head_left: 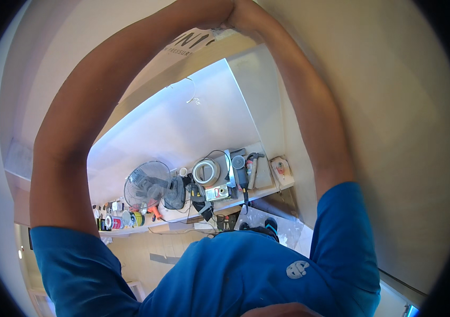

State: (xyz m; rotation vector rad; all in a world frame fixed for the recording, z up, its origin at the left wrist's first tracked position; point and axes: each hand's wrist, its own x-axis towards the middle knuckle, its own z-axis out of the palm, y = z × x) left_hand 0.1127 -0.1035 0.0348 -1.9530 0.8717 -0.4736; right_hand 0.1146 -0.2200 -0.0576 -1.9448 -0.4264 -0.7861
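Panelling with dark lettering is showing just beside my left hand and right hand, which are meeting; whether they are gripping anything, I cannot tell. Tiring arms could be dropping something onto the fan and grinder on the worktop.

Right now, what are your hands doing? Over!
Left hand and right hand raised, close together; grip unclear. Lettered surface near them. Fan well below, out of their way.

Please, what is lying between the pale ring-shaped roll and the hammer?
In the head view, a narrow pale strip and a dark power tool lie between the pale roll and the hammer.
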